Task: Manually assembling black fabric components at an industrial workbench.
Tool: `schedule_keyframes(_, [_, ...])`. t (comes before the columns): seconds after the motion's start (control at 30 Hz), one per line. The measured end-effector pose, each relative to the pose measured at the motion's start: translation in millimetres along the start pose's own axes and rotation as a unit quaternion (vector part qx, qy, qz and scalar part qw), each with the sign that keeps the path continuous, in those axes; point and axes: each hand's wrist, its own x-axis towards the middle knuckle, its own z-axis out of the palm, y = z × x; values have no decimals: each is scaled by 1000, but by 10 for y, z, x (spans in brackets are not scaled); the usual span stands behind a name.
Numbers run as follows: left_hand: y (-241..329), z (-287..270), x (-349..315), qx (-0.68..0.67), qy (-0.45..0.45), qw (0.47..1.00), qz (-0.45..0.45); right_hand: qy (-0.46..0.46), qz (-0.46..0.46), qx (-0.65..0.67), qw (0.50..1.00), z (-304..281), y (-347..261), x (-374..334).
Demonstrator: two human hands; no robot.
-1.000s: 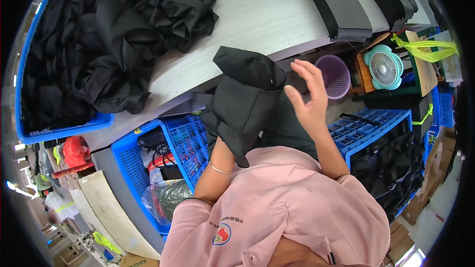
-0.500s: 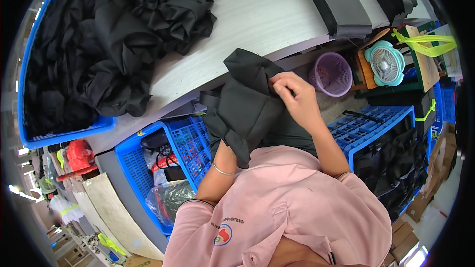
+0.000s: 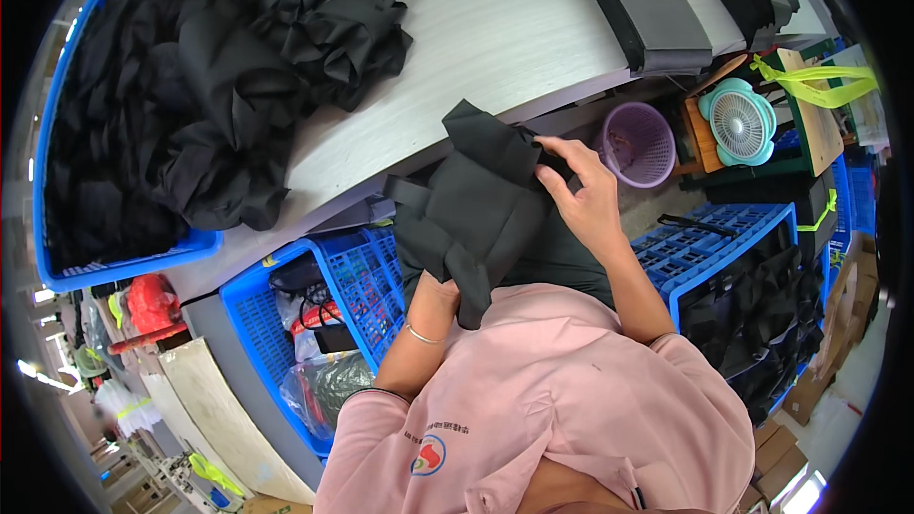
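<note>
A black sewn fabric piece [image 3: 486, 209], boxy with loose flaps and strap-like ends, is held up over my lap, just off the table's near edge. My left hand goes in beneath it from the lower left; only the wrist [image 3: 437, 297] shows, and the cloth hides the fingers. At the fabric's upper right edge is my right hand [image 3: 586, 192]. Its index finger and thumb are bent around that edge, a little apart, and the other fingers curl behind.
Black cloth pieces [image 3: 238, 67] overflow a blue crate [image 3: 133, 271] on the pale table [image 3: 476, 29]. Grey-black stacks [image 3: 657, 14] lie far right. Below are a purple basket [image 3: 638, 145], a turquoise fan [image 3: 743, 124] and blue crates [image 3: 714, 238] [image 3: 276, 343] on both sides.
My right thumb and index finger have moved from a close pinch to a wider hold at the fabric's edge. The fabric's upper flap has tipped slightly right and looks flatter.
</note>
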Motion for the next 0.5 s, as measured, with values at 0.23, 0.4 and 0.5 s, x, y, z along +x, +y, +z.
schedule_keyframes(0.23, [364,-253,6,-51,-16,999,-11,-216,-37,297,930,-349,195,38])
schedule_keyframes(0.4, [501,-393,24,-90,-25,996,-7,-199,21,536,820,-355,260,335])
schedule_keyframes(0.5, [558,-432,57,-105,-29,994,2,-171,-87,418,888,-374,215,901])
